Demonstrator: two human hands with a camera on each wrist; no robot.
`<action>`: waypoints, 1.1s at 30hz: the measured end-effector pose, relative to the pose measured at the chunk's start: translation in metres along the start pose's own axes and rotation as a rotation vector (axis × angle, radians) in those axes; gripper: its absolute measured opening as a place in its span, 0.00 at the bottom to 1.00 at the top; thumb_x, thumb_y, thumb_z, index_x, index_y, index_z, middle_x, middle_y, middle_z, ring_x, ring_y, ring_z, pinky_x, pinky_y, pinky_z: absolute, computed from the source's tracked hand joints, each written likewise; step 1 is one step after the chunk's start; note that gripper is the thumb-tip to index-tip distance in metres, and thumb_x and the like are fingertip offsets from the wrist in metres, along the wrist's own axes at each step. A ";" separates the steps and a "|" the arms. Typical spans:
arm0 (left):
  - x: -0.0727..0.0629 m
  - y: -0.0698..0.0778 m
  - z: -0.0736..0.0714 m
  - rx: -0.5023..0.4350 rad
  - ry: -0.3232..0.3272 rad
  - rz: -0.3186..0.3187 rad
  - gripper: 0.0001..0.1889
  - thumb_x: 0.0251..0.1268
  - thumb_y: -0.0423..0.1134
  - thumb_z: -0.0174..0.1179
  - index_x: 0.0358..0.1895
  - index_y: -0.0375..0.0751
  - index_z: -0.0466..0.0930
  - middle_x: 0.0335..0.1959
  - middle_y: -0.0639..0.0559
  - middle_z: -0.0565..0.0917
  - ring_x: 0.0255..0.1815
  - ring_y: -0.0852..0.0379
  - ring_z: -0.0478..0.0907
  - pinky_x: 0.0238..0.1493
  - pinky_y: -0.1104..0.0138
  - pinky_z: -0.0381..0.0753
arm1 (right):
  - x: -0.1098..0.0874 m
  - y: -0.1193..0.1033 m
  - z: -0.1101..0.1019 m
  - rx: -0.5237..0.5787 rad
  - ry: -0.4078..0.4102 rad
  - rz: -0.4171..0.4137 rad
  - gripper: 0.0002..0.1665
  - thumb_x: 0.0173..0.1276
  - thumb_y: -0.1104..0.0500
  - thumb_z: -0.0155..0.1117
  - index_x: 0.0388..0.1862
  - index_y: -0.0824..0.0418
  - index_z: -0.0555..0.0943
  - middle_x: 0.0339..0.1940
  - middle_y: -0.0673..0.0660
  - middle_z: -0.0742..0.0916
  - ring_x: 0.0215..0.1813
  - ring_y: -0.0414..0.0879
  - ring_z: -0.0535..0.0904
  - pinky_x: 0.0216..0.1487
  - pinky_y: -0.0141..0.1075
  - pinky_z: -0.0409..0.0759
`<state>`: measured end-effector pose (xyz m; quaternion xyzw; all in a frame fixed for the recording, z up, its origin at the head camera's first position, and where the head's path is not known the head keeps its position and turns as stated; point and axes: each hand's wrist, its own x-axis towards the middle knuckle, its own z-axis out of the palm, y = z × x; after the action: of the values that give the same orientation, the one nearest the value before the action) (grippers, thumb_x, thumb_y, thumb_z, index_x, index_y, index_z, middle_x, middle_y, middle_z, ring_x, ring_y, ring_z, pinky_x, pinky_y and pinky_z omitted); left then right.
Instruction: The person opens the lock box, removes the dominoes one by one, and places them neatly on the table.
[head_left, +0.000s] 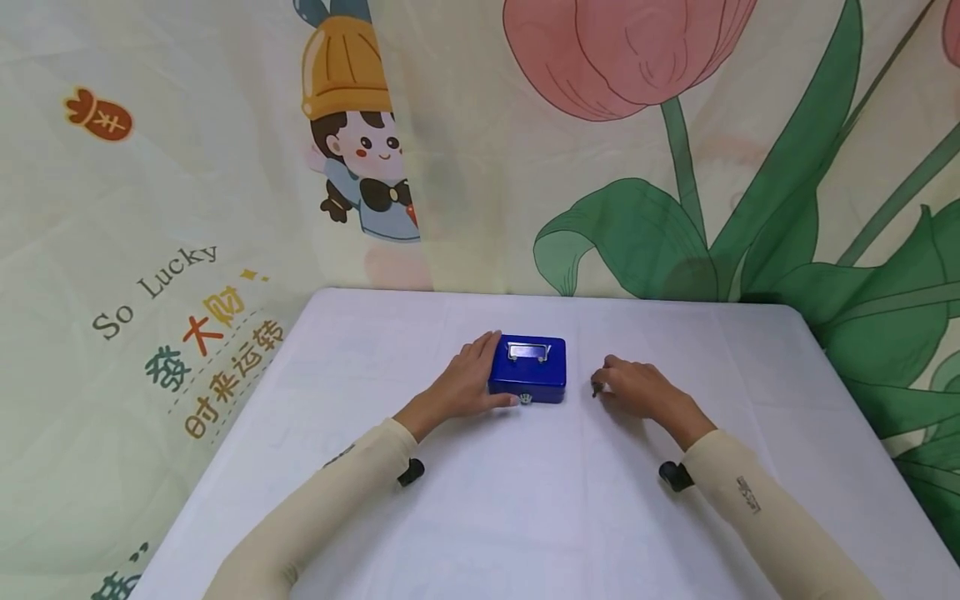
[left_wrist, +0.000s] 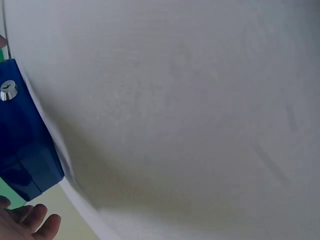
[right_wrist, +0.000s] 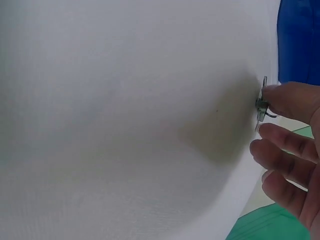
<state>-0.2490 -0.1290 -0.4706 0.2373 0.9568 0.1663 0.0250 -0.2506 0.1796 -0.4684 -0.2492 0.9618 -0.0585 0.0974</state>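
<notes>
The blue box (head_left: 534, 372) sits on the table (head_left: 480, 517) toward the far edge, between your hands. It looks like painted metal: stiff, probably light for its size, and slick enough that bare fingertips could slide on the gloss. Take it by both side walls, or lift by the handle (head_left: 528, 352) on the lid. Your left hand (head_left: 467, 382) lies spread against its left side, fingers fairly straight, thumb reaching along the front beside the lock (head_left: 526, 399). Your right hand (head_left: 641, 390), just right of the box, pinches what look like small keys (right_wrist: 261, 103); they seem hard, light and easily dropped, so hold them by the wider end. The table has a smooth white surface, slightly creased. Behind it, a pale backdrop (head_left: 465, 167) carries a big pink tulip (head_left: 630, 50) and a cartoon child (head_left: 369, 158).
</notes>
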 end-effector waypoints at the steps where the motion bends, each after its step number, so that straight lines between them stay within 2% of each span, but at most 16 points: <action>1: 0.001 -0.001 0.000 -0.005 -0.006 -0.003 0.63 0.52 0.68 0.69 0.81 0.38 0.42 0.80 0.37 0.55 0.76 0.38 0.59 0.75 0.45 0.62 | 0.000 0.000 0.000 0.004 -0.005 0.004 0.16 0.66 0.59 0.71 0.53 0.58 0.87 0.44 0.55 0.85 0.39 0.45 0.81 0.43 0.43 0.84; 9: 0.006 -0.012 0.003 -0.034 -0.040 0.008 0.67 0.48 0.68 0.72 0.81 0.37 0.39 0.80 0.38 0.56 0.75 0.39 0.61 0.75 0.48 0.63 | 0.001 0.000 -0.002 0.064 -0.040 0.031 0.13 0.65 0.57 0.73 0.48 0.57 0.86 0.40 0.51 0.83 0.40 0.44 0.79 0.45 0.43 0.83; 13: 0.007 -0.014 0.006 -0.038 -0.033 0.020 0.68 0.47 0.67 0.73 0.81 0.36 0.39 0.79 0.38 0.57 0.74 0.39 0.61 0.75 0.48 0.64 | 0.002 0.000 0.000 0.101 -0.061 0.052 0.12 0.66 0.57 0.72 0.48 0.56 0.85 0.40 0.51 0.83 0.41 0.43 0.79 0.47 0.42 0.82; 19: 0.007 -0.015 0.009 -0.032 -0.015 0.021 0.68 0.47 0.65 0.74 0.81 0.35 0.40 0.77 0.37 0.60 0.73 0.40 0.63 0.74 0.50 0.65 | 0.002 -0.002 0.002 0.130 -0.084 0.074 0.11 0.66 0.59 0.71 0.47 0.57 0.84 0.40 0.51 0.83 0.43 0.44 0.79 0.49 0.42 0.82; 33: 0.001 -0.012 0.012 -0.044 -0.030 0.026 0.67 0.47 0.65 0.75 0.80 0.35 0.42 0.77 0.37 0.61 0.74 0.40 0.61 0.74 0.49 0.64 | -0.006 -0.006 0.008 0.183 -0.104 0.082 0.09 0.65 0.60 0.72 0.42 0.56 0.81 0.36 0.50 0.82 0.39 0.44 0.77 0.46 0.40 0.79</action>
<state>-0.2541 -0.1351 -0.4857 0.2516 0.9492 0.1840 0.0426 -0.2408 0.1766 -0.4747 -0.2023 0.9554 -0.1290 0.1720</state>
